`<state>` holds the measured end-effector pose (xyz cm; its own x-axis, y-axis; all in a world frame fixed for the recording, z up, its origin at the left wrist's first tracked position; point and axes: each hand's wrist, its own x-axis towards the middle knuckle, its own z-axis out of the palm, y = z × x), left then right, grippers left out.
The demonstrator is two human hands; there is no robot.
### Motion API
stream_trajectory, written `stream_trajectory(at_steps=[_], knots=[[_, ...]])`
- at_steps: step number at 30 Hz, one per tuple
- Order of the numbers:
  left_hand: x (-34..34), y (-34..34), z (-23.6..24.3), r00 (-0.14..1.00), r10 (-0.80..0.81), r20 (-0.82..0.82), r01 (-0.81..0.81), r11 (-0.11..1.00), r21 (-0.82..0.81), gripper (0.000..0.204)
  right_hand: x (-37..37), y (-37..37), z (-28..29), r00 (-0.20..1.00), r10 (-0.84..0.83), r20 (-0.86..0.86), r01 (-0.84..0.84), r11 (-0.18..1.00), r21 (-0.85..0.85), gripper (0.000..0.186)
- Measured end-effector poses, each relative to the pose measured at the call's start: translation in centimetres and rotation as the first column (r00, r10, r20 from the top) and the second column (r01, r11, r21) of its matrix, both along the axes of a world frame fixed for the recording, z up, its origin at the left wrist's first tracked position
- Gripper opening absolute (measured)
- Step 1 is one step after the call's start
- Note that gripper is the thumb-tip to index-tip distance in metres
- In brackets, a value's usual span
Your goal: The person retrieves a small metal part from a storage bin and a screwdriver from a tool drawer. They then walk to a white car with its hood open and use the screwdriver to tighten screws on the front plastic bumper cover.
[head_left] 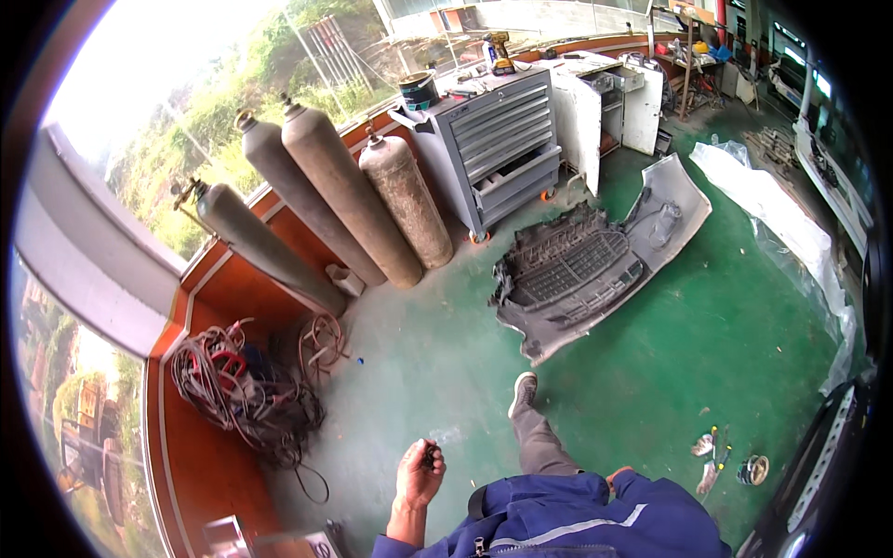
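Note:
My left hand [419, 476] is raised at the lower middle, its fingers closed around a few small black pieces [429, 456]; they are too small for me to name. Only a sliver of my right hand [619, 472] shows at my hip. The blue jacket sleeve covers the rest, so its fingers are hidden. Ahead of my stepping foot lies a grey car bumper cover [595, 279], its inner side up and its lattice of ribs showing. Neither hand touches it.
Gas cylinders [353, 195] lean along the left wall beside tangled hoses [223, 372]. A grey tool cabinet [502, 130] with one drawer pulled out stands behind the bumper cover. Plastic-wrapped material [772, 205] lies right. Pliers [721, 456] and a tape roll [753, 470] sit near a dark vehicle [819, 474].

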<state>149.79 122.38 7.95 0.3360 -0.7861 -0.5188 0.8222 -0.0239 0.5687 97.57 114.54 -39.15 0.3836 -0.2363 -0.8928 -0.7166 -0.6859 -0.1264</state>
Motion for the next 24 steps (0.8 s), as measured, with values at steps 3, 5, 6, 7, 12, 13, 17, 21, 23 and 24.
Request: stream_trajectory(at_steps=[3,5,6,7,12,13,17,21,23,24], knots=[[3.6,-10.6,-2.9,0.993,-0.106,-0.053,0.105,0.994,-0.021,0.021,7.0,-8.0,-5.1,0.981,0.029,-0.193,-0.016,0.998,0.067,0.042],[6.7,-15.7,-3.0,0.992,-0.110,-0.054,0.112,0.993,0.040,0.020,14.9,-14.8,-3.0,1.000,-0.006,-0.026,0.005,0.999,-0.038,0.030],[7.8,-19.4,-3.1,0.985,-0.150,-0.090,0.157,0.985,0.076,0.020,16.9,-19.0,-1.9,0.998,-0.039,0.053,0.046,0.990,-0.137,0.026],[10.1,-20.4,-2.2,0.988,-0.142,-0.054,0.147,0.983,0.110,0.020,21.3,-23.3,-0.1,0.990,0.009,0.139,0.022,0.974,-0.225,0.025],[15.5,-36.5,1.7,0.966,-0.258,0.029,0.259,0.965,-0.039,0.017,29.5,-51.4,9.5,-0.050,-0.782,0.621,0.904,0.229,0.361,0.021],[18.2,-35.0,2.1,0.991,-0.128,0.040,0.126,0.991,0.040,0.017,38.9,-52.2,16.9,-0.149,-0.872,0.466,0.818,0.156,0.554,0.018],[20.3,-47.5,-1.2,0.938,-0.315,-0.143,0.326,0.943,0.062,0.020,39.5,-68.3,22.7,-0.429,-0.745,0.511,0.718,0.062,0.693,0.011],[22.2,-58.0,-3.6,0.750,-0.632,-0.193,0.655,0.751,0.085,0.021,45.4,-78.3,28.2,-0.670,-0.662,0.334,0.534,-0.118,0.837,0.024],[23.5,-64.0,-3.9,0.703,-0.689,-0.175,0.708,0.701,0.083,0.021,47.8,-83.2,30.0,-0.707,-0.635,0.310,0.480,-0.110,0.870,0.030],[24.2,-67.4,-4.0,0.673,-0.721,-0.167,0.738,0.671,0.075,0.021,48.5,-86.0,30.4,-0.738,-0.608,0.293,0.454,-0.126,0.882,0.031]])
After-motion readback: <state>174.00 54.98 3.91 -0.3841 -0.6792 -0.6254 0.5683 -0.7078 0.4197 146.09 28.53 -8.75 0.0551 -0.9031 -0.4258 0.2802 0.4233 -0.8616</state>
